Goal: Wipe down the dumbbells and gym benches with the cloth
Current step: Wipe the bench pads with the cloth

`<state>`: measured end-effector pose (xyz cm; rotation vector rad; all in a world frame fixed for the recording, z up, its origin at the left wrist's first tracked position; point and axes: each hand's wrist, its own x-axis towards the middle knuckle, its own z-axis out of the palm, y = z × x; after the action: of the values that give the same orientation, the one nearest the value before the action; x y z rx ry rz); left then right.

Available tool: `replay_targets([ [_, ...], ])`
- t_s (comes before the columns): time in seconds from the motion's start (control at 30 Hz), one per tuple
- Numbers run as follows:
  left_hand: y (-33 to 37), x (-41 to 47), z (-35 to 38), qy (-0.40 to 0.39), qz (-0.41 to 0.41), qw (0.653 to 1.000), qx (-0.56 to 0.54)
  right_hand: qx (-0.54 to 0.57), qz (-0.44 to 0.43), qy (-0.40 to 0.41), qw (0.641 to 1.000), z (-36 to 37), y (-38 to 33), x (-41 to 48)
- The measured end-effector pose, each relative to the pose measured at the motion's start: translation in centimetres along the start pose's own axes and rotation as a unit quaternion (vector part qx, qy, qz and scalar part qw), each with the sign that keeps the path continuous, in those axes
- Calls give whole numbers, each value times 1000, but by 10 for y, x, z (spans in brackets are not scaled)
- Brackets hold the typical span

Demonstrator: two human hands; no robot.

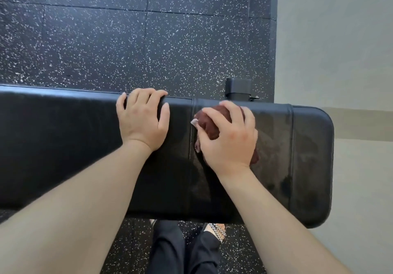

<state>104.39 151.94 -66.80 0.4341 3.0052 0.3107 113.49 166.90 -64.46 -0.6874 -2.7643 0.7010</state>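
right hand (pixel 228 137) has its fingers curled over a bunched-up dark red cloth (pixel 214 122), pressing it down on the black bench (pixel 63 146) pad, right by a seam near the pad's right end. left hand (pixel 143 120) holds nothing, just lies flat on the pad beside it, fingers spread, tips at the far edge. a black frame post (pixel 238 88) pokes out behind the bench. speckled rubber floor (pixel 106 39) all around, pale wall (pixel 340 39) on the right, dark trousers (pixel 168 250) and a sandal (pixel 217 230) below.
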Motion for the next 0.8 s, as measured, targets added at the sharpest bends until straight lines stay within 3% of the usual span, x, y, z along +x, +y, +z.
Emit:
replay_targets([
  [0.23, 0, 1, -4, -33, -3, 999, 9, 0, 12, -76, 997, 12, -22, 49],
  [0.4, 2, 3, -9, -55, -7, 998, 5, -25, 77, -40, 996, -10, 6, 35],
  [0.53, 2, 4, -9, -69, -6, 998, 6, -52, 121, -42, 990, -1, -12, 40],
  [0.8, 3, 3, -10, -63, -6, 998, 10, -49, 107, -45, 992, 9, -17, 50],
])
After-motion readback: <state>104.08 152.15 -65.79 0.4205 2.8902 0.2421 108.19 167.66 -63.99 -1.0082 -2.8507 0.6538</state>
